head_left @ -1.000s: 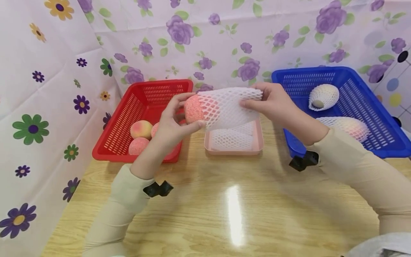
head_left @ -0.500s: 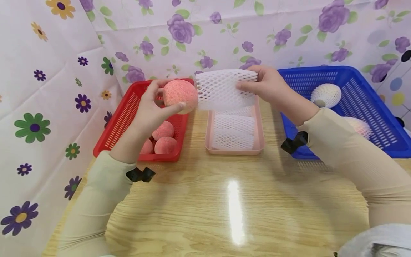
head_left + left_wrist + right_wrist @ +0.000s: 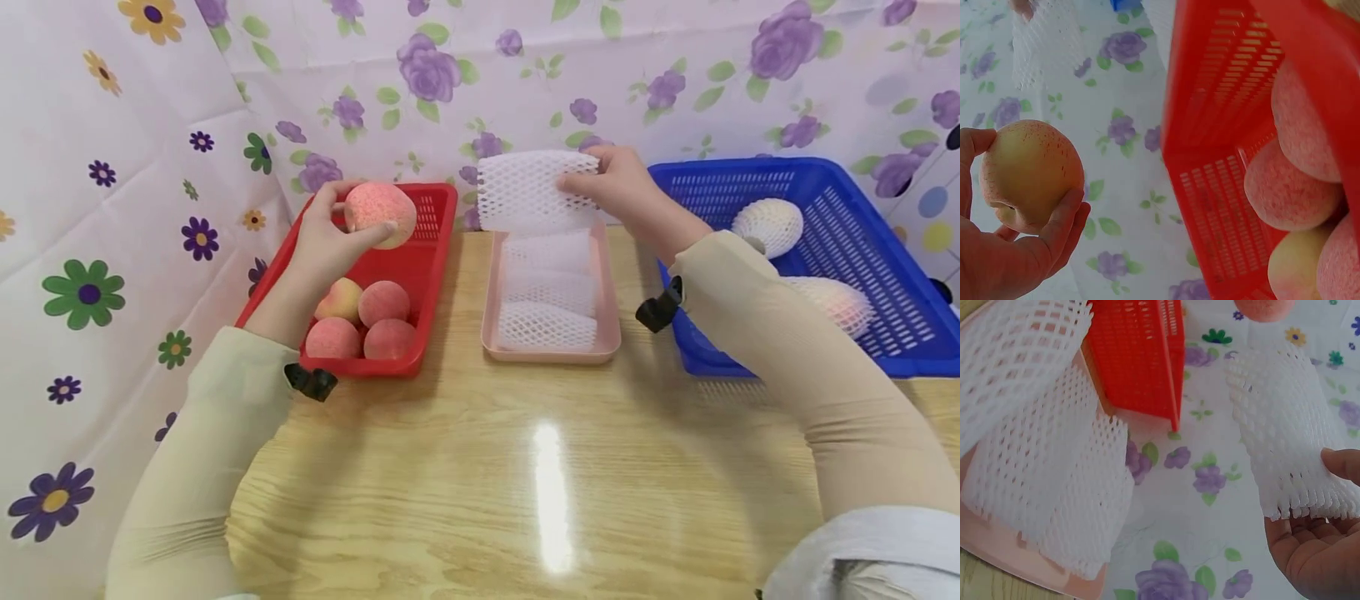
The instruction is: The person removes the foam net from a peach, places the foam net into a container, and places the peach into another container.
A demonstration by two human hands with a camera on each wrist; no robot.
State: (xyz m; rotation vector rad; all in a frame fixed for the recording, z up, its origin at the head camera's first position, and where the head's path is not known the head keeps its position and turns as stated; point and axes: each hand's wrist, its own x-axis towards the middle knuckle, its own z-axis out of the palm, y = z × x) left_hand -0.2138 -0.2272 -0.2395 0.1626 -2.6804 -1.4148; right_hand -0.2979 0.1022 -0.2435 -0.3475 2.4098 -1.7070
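Note:
My left hand (image 3: 327, 233) grips a peach (image 3: 381, 214) above the red basket (image 3: 441, 275). In the left wrist view the peach (image 3: 1034, 172) shows its yellow side and stem hollow, with fingers and thumb curled round it. To the right, my right hand (image 3: 624, 187) pinches a white foam net sleeve (image 3: 528, 190) by its right end, thumb in front. The sleeve hangs flat over the back of the pink tray (image 3: 489, 333). In the right wrist view the held sleeve (image 3: 1288, 425) has its fringed end at the fingers. Peach and sleeve are apart.
Several peaches (image 3: 384, 302) lie in the front of the red basket. More foam net sleeves (image 3: 547, 325) lie in the pink tray. On the right, a blue basket (image 3: 813, 171) holds two net-wrapped fruits (image 3: 768, 227). A floral cloth (image 3: 517, 92) hangs behind the wooden table (image 3: 450, 467).
The peach has come out of the sleeve's open end, and my left hand has carried it left over the red basket. My right hand has lifted the sleeve slightly up and back.

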